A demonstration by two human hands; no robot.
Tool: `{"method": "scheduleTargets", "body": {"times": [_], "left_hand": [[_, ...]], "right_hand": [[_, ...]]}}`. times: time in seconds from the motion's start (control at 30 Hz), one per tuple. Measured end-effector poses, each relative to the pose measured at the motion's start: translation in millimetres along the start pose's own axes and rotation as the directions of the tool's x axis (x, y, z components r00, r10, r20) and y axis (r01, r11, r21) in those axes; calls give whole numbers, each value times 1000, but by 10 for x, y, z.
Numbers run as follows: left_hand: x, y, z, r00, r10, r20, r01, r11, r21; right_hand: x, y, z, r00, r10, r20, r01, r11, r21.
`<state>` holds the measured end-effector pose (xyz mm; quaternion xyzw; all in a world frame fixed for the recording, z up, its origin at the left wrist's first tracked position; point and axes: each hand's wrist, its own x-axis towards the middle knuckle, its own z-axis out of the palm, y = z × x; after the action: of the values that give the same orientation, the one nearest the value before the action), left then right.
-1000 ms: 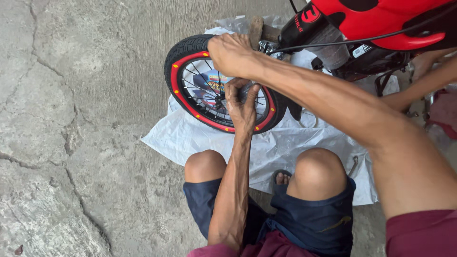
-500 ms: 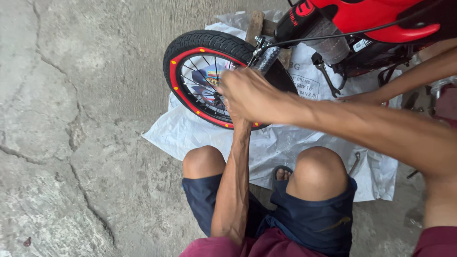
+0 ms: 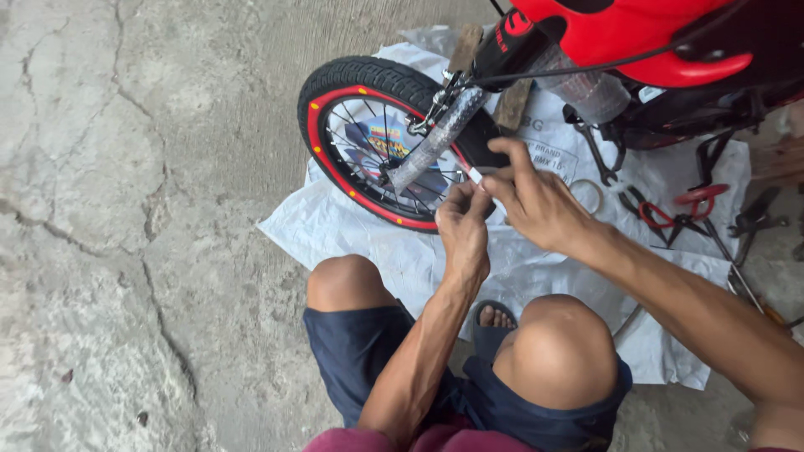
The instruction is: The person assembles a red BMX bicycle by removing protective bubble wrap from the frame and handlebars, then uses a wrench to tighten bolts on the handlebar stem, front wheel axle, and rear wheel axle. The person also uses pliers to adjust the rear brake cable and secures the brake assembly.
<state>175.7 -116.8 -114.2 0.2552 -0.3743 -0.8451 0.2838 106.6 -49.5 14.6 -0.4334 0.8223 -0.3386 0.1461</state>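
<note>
Your left hand [image 3: 463, 224] and right hand [image 3: 536, 201] meet just near the small bicycle wheel [image 3: 373, 138], fingertips pressed together around a small white piece [image 3: 475, 176]. Your left thumb and forefinger pinch it from below; your right hand closes on it from the right, with its forefinger raised and pointing far. What the piece is, you cannot tell from here.

Just beyond your fingers, the fork leg [image 3: 435, 138] in clear bubble wrap slants down from the red bicycle frame [image 3: 636, 33] to the middle of the wheel. The wheel has a black tyre and a red rim, and it stands on a white sheet [image 3: 536, 276] spread over the cracked concrete floor [image 3: 126, 209].

To the right of your right hand, on the sheet, lie pliers with red handles [image 3: 682, 205], a thin ring [image 3: 590, 194] and some dark tools [image 3: 758, 219] near the right edge.

Nearest to you, your bare knees [image 3: 557, 351] are bent over dark blue shorts [image 3: 377, 351], with toes in a sandal [image 3: 496, 318] showing between them.
</note>
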Motion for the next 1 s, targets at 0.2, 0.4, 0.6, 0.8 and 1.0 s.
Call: {"method": "scheduleTargets", "body": {"times": [0.2, 0.4, 0.6, 0.8, 1.0], "left_hand": [[-53, -145, 68, 1000, 11, -14, -11, 1000, -28], [70, 163, -267, 972, -15, 236, -47, 966, 256], [636, 1188, -558, 531, 412, 740, -828, 68, 556], [824, 990, -534, 734, 318, 600, -678, 295, 673], [1069, 375, -813, 470, 611, 637, -832, 67, 550]], "right_hand": [[395, -13, 177, 986, -125, -114, 70, 914, -400], [540, 264, 420, 957, -151, -248, 146, 989, -37], [521, 212, 425, 925, -224, -306, 208, 974, -84], [459, 301, 538, 918, -212, -336, 182, 976, -118], [209, 817, 1070, 906, -344, -246, 237, 895, -379]]}}
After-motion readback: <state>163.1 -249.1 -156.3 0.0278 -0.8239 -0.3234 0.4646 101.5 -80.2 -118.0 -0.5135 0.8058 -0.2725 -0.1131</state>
